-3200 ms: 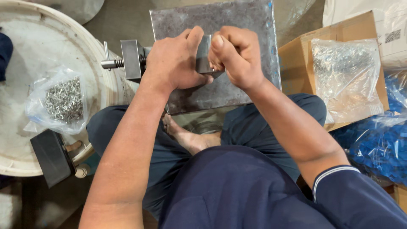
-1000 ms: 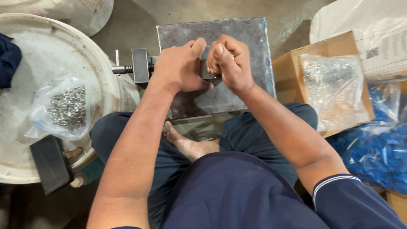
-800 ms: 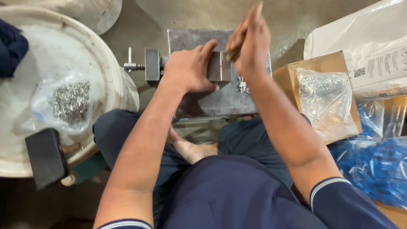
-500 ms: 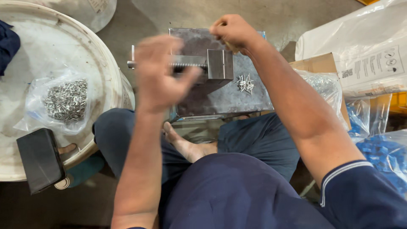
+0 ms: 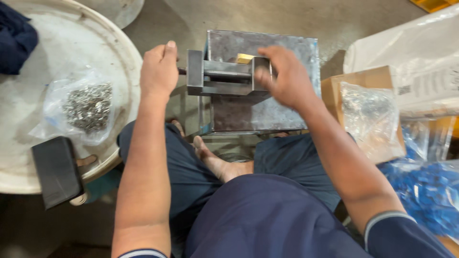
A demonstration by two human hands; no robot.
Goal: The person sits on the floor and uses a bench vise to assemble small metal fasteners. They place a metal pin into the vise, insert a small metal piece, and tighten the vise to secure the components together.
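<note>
Our left hand (image 5: 159,71) closes around the vise (image 5: 228,76) handle, mostly hidden; our blurred right hand (image 5: 282,76) hovers open-fingered at its jaw.

A dull grey steel vise (image 5: 228,75) sits on a mottled grey metal plate (image 5: 267,112) with brownish stains, a small yellow-brass piece (image 5: 245,58) between its jaws. The round plastic tub lid (image 5: 28,124) is off-white and scuffed, bearing a clear bag of silvery metal bits (image 5: 85,107) and a black block (image 5: 56,171). Trousers are navy; the cardboard box (image 5: 334,88) is tan; the plastic bag of parts (image 5: 425,191) is bright blue.
</note>
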